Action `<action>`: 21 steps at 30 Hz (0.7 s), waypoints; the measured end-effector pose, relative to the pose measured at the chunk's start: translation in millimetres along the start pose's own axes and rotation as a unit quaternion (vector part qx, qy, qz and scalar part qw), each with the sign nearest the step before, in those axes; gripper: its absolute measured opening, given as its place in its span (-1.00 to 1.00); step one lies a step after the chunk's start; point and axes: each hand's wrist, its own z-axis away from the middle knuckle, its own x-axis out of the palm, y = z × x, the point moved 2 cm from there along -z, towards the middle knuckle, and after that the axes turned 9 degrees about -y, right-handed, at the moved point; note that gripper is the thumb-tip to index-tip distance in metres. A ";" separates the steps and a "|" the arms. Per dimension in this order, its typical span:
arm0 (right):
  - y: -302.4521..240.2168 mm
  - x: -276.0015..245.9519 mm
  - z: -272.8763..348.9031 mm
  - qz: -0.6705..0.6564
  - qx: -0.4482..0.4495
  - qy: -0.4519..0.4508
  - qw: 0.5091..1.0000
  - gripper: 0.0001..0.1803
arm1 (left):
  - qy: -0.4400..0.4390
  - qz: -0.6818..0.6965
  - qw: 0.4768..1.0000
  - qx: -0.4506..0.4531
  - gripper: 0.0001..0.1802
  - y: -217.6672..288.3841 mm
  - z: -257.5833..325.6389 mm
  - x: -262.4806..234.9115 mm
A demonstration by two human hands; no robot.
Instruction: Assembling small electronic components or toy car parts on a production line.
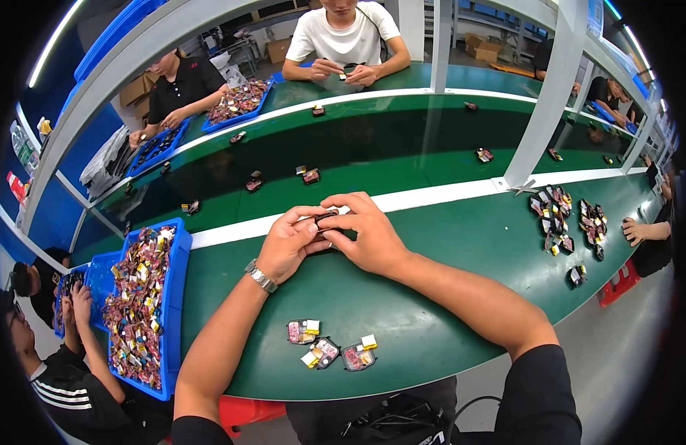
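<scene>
Green worktop [432,337] curves beneath a person's two bare hands at the centre of the frame, where a small dark part [327,216] is pinched between the fingertips. The left hand [287,241] grips it from one side and the right hand [363,233] from the other, fingers hiding most of its shape. It looks light and stiff, probably plastic, and small enough to slip; holding it by its outer edges, without squeezing hard, seems the safer grip.

At lower centre lie three dark-framed units: a left one [303,331], a middle one [326,354] and a right one [358,357], each with a pinkish face and a white-and-yellow block that looks easily knocked. To the right rest one lone unit [576,276] and two clusters, an inner cluster [552,216] and an outer cluster [593,224], too tangled to count. One large blue tray [177,304] at left brims with pieces beyond counting. Across the upper half, at least eight pieces dot one green conveyor belt [402,167]; one co-worker in a white shirt [343,38] sits beyond it.
</scene>
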 end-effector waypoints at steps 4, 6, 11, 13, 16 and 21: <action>4.6 3.5 0.3 -0.035 0.027 -0.020 0.999 -0.82 | 0.031 -0.046 0.998 0.007 -0.68 1.8 -1.4 4.3; 4.7 4.9 -1.8 -0.058 0.024 -0.026 0.998 -0.81 | 0.031 -0.048 0.998 0.007 -0.69 -1.5 0.4 0.8; -6.3 3.9 -3.2 -0.011 -0.001 -0.038 0.999 -0.72 | 0.024 -0.007 0.998 0.053 -0.70 2.8 -0.3 0.5; -8.3 2.6 -2.3 0.005 0.005 -0.031 0.999 -0.73 | 0.022 0.013 0.999 0.040 -0.68 -1.6 1.8 2.1; -5.5 0.1 -2.6 0.023 -0.020 -0.003 1.000 -0.75 | 0.013 0.007 0.999 0.033 -0.66 -1.1 0.8 2.5; -9.4 -1.3 -5.5 0.059 -0.049 0.037 0.996 -0.82 | 0.018 0.014 0.999 0.027 -0.66 -2.3 -0.7 2.4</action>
